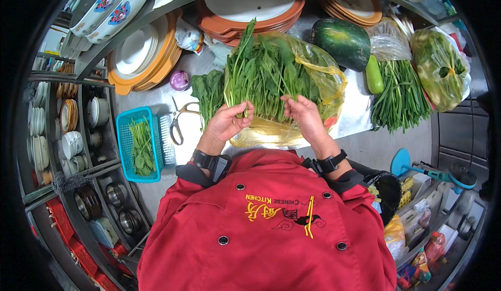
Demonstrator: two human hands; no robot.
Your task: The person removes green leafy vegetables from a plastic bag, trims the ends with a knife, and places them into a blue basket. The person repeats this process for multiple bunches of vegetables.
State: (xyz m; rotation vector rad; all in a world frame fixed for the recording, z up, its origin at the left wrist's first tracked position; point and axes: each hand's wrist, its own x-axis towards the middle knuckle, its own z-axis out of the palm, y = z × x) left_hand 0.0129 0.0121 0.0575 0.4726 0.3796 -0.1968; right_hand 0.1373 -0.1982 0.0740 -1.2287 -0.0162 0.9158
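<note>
My left hand (231, 121) grips the stems of a small bunch of leafy greens (239, 78), which look like spinach, with their leaves pointing away from me. To its right, my right hand (301, 113) pinches the stem of another green between thumb and fingertips. Beneath and beyond both hands, a large pile of the same greens (270, 76) lies on an opened yellow plastic bag (270, 134). A smaller heap of greens (209, 91) rests just left of the bag. Over by the left edge, a turquoise plastic basket (121, 150) contains some greens (141, 146).
Scissors (179, 121) and a purple onion (180, 80) lie on the metal table (356, 103) at left. Stacked plates (143, 52) and orange-rimmed platters (250, 5) line the back. A dark green melon (341, 44), a pale green gourd (374, 76), and Chinese chives (399, 95) sit at right.
</note>
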